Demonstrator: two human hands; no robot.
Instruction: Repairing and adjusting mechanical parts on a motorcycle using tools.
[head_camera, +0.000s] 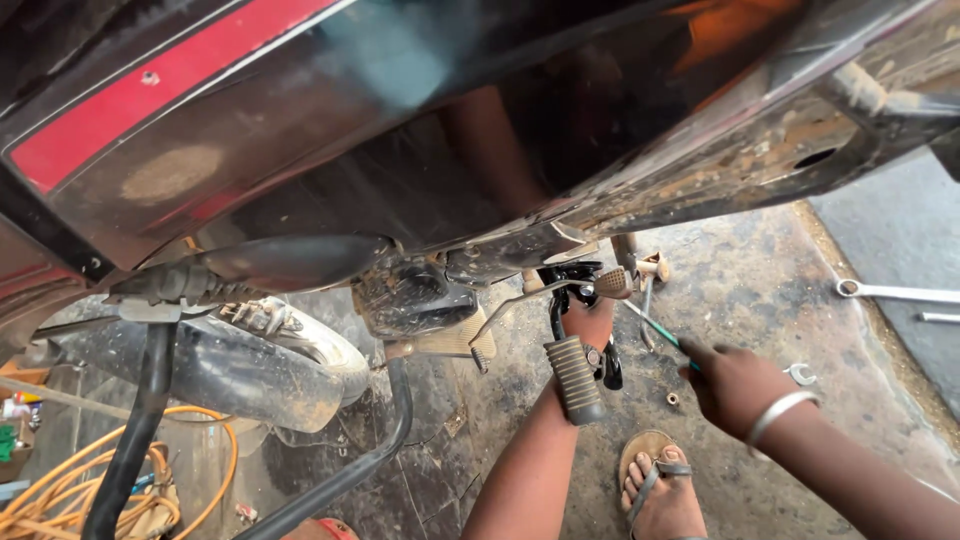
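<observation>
Black motorcycle fuel tank (330, 130) with a red stripe fills the top of the view. Below it, the left hand (590, 320) reaches up behind the ribbed footpeg (574, 378) — its grip is hidden, so I cannot tell how it is closed. The right hand (735, 385) is closed around a green-handled screwdriver (655, 325) aimed at the footpeg bracket. A spanner (895, 292) lies on the concrete floor (760, 270).

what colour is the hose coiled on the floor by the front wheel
Orange-yellow; the hose shows at the lower left of the head view, the only one.
</observation>
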